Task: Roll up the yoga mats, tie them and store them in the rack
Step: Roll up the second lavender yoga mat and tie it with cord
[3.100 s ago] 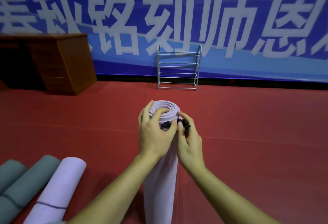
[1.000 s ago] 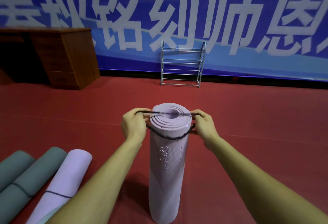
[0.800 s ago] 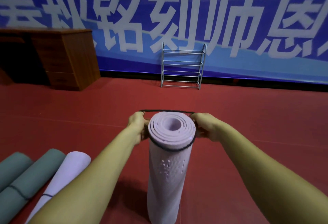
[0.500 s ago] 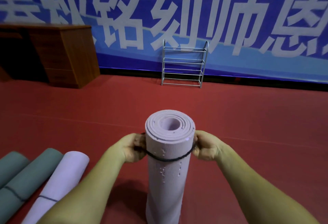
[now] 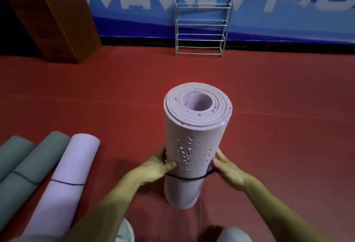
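Lilac mat [image 5: 196, 145] is standing on end on the red floor [image 5: 278, 126], right in front of us, spiral end facing up. A black band [image 5: 184, 178] is circling its lower part.

Left grip [image 5: 155, 168] is clamping the band at the roll's left side, with the thumb pressing on the front face. Right grip [image 5: 226, 167] is pinching the band at the right side, where it's lifting slightly off the foam.

Our read is that standing the roll upright is letting the floor take the weight and freeing both grips to pull the loop evenly. The tie looks nearly seated. It probably needs flattening before release, or the outer flap could be springing open.

Three other rolls are lying side by side on the floor to our left. The lilac roll [image 5: 73, 165] and the near grey roll [image 5: 38, 165] are each wearing a dark band. We can't tell for the far grey roll [image 5: 11, 151].

The rack [image 5: 201, 24] is standing against the banner wall, well apart from us, and none of the mats are sitting in it yet.
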